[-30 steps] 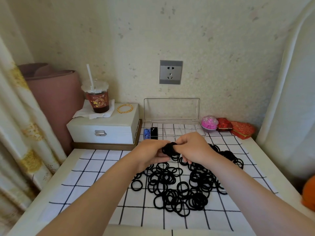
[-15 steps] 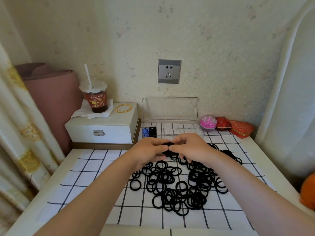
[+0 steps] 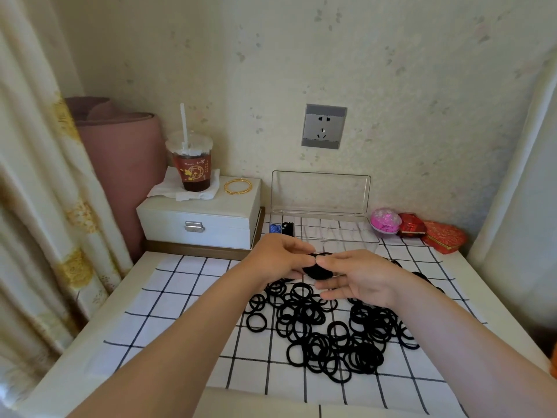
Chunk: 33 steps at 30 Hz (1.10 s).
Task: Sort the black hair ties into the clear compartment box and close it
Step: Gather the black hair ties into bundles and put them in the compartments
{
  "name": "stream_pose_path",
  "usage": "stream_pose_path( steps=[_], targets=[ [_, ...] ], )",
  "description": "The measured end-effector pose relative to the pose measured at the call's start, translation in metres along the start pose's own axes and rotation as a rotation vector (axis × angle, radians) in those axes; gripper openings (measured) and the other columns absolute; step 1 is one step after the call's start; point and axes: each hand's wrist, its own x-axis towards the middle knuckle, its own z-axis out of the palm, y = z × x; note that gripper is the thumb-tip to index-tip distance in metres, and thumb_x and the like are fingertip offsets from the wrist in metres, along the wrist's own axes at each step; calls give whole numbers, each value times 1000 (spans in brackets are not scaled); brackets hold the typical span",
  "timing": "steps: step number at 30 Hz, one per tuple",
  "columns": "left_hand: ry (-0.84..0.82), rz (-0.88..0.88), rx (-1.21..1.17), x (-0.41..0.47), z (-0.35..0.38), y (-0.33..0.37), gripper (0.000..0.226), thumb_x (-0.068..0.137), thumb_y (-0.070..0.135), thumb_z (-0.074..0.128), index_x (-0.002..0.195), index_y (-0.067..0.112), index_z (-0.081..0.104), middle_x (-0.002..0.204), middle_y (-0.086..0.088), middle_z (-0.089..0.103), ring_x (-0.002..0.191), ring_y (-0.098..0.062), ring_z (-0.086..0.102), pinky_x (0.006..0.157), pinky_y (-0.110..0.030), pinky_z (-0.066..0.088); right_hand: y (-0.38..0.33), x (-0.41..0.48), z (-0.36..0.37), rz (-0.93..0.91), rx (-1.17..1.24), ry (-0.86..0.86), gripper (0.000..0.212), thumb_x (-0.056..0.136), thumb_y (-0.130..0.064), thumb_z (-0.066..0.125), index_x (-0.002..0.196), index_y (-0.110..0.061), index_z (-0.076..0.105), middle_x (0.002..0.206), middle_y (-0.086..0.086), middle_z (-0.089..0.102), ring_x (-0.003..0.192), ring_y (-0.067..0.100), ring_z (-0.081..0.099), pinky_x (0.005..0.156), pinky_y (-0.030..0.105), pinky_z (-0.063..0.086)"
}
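**Two grips on one wad of ties**

Pinching a small dark wad of bunched black elastic hair ties [image 3: 320,270] from both sides, up in the air above the cream bench [image 3: 90,342]. Closed on its left edge with the curled fingers and thumb of the left grip [image 3: 277,260]. Clamped on its right edge under the thumb of the right grip [image 3: 358,279], with that grip's other fingers nearly straight beneath. Meeting thumb tip to thumb tip over the wad. Partly covered by both grips, so cannot count the ties in it.

Spread below and nearer the camera: loose heap of black ring-shaped hair ties [image 3: 331,333], overlapping on a white cloth with a black grid [image 3: 187,297], touched by neither grip.

Standing just beyond the grips, by the wall: clear plastic compartment box [image 3: 340,233], open, with its lid upright. Holding a few black ties in a left-end compartment, beside something blue too small to tell.

Just left of it: white jewellery box with a metal clasp [image 3: 205,218], carrying a lidded plastic cup of dark drink with a straw [image 3: 193,167] and a gold bangle [image 3: 238,186]. To the right of the clear box: round pink case [image 3: 385,221].
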Motion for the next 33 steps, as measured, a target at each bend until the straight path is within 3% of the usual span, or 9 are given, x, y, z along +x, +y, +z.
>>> stream_pose_path(
  steps=[4, 9, 13, 16, 20, 25, 28, 31, 33],
  targets=[
    [54, 70, 110, 4, -6, 0, 25, 88, 26, 71, 113, 26, 69, 100, 3, 73, 86, -10, 71, 86, -32, 58, -4, 3, 4, -49, -42, 88, 33, 87, -18, 73, 115, -1, 69, 109, 16, 74, 83, 26, 74, 67, 35, 61],
    [240, 192, 396, 18, -19, -6, 36, 96, 26, 56, 132, 25, 57, 122, 5, 61, 116, -12, 56, 96, -25, 43, -30, 23, 15, -213, -172, 317, 25, 91, -18, 71, 110, -3, 67, 94, 13, 75, 67, 19, 71, 57, 29, 58],
    [219, 247, 567, 26, -22, -20, 56, 95, 20, 56, 148, 22, 37, 146, -4, 43, 137, -21, 36, 113, -35, 32, -53, 53, 23, -305, -377, 446, 20, 92, -18, 69, 107, -4, 68, 92, 11, 73, 58, 15, 68, 41, 21, 46],
    [182, 241, 612, 31, -23, -27, 65, 93, 22, 57, 151, 22, 29, 150, -2, 37, 140, -21, 29, 115, -37, 29, -60, 74, 26, -358, -640, 513, 17, 88, -25, 71, 89, -8, 74, 82, 11, 73, 58, 17, 63, 48, 21, 41],
    [146, 256, 720, 33, -22, -34, 74, 93, 24, 59, 155, 22, 19, 159, -3, 21, 147, -19, 13, 117, -37, 24, -60, 90, 29, -312, -984, 526, 27, 83, -32, 72, 68, -10, 71, 59, 2, 59, 59, 20, 55, 57, 29, 42],
    [139, 268, 777, 38, -22, -36, 77, 93, 27, 59, 156, 21, 13, 161, -4, 13, 149, -18, 2, 119, -39, 21, -67, 99, 36, -237, -1305, 535, 22, 80, -34, 72, 75, -13, 73, 72, 2, 70, 72, 22, 66, 66, 30, 53],
    [128, 270, 848, 41, -23, -40, 78, 93, 29, 59, 156, 24, 14, 161, -6, 13, 149, -20, 0, 119, -41, 23, -67, 106, 39, -149, -1411, 477, 14, 80, -23, 70, 71, -12, 69, 72, 3, 67, 72, 22, 65, 61, 28, 50],
    [111, 246, 888, 42, -21, -42, 78, 93, 33, 57, 156, 29, 11, 163, -6, 7, 150, -23, -7, 121, -43, 16, -66, 112, 43, -95, -1469, 437, 22, 80, -13, 64, 59, -14, 56, 61, 2, 54, 62, 21, 55, 51, 23, 39],
    [111, 241, 898, 43, -21, -43, 76, 94, 34, 57, 156, 29, 13, 164, -7, 6, 150, -23, -8, 121, -43, 15, -70, 113, 42, -73, -1499, 359, 17, 81, -13, 63, 64, -8, 61, 62, 3, 52, 65, 22, 54, 53, 26, 39]
  ],
)
